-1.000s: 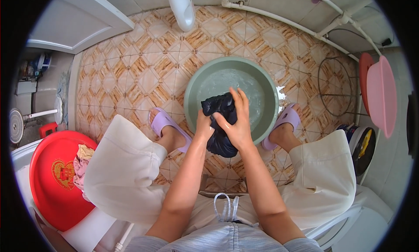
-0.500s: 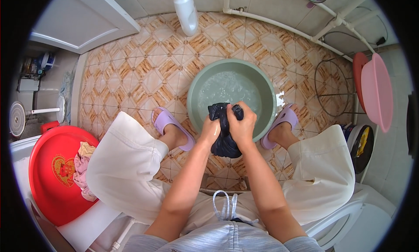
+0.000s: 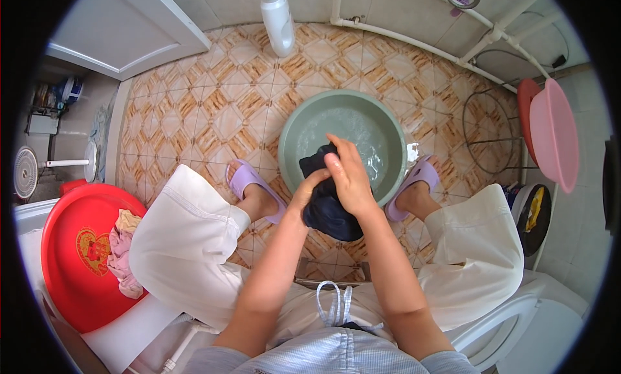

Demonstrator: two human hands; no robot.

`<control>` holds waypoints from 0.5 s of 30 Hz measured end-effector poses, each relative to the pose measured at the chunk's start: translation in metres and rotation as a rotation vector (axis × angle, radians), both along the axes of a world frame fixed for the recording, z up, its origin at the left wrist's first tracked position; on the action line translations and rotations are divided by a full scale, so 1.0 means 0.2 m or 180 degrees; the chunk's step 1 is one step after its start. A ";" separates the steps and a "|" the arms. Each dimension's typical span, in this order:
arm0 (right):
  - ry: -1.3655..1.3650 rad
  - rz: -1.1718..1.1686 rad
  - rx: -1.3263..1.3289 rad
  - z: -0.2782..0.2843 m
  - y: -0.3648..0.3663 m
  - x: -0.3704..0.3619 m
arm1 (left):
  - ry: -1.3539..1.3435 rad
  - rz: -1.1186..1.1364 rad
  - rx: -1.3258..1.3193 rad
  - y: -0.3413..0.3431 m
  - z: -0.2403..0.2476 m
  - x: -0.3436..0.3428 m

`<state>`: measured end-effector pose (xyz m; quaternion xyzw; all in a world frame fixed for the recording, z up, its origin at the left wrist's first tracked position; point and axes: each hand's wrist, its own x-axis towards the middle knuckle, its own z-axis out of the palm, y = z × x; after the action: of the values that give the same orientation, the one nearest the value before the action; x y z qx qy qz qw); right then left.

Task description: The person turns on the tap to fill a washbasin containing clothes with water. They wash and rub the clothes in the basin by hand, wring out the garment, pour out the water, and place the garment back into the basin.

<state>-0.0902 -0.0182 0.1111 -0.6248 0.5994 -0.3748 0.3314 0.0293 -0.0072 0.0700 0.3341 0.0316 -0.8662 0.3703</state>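
Note:
A bunched dark cloth garment [image 3: 331,215] is pressed between my two hands over the near side of a green basin [image 3: 292,131]. Its lower end hangs below my palms, on my side of the rim. My left hand [image 3: 308,190] is closed round the cloth from the left. From the right, my right hand [image 3: 351,183] lies against it, fingers stretched forward and thumb over the top. Which part of the garment this is, I cannot tell. Foamy water [image 3: 352,125] fills the basin's bottom.
A white bottle [image 3: 278,24] stands by the far wall. At my left, a red basin [image 3: 61,244] holds pink and cream cloth [image 3: 121,251]. To the right are a wire rack [image 3: 491,141] and a pink basin [image 3: 555,134]. My slippered feet flank the green basin.
My hands have shifted from gripping the bunched cloth side by side to pressing it between them. The right fingers have straightened, and the cloth's lower end has swung slightly right and spread.

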 end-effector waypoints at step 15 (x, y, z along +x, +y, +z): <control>-0.6024 -0.0757 0.1918 -0.13 0.18 -0.04 | -0.0323 0.1271 -0.1228 -0.03 0.06 0.00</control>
<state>-0.0983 0.0175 0.0846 0.1048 0.2174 -0.5811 0.7772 0.0302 -0.0139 0.0829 0.2875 -0.0873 -0.7483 0.5914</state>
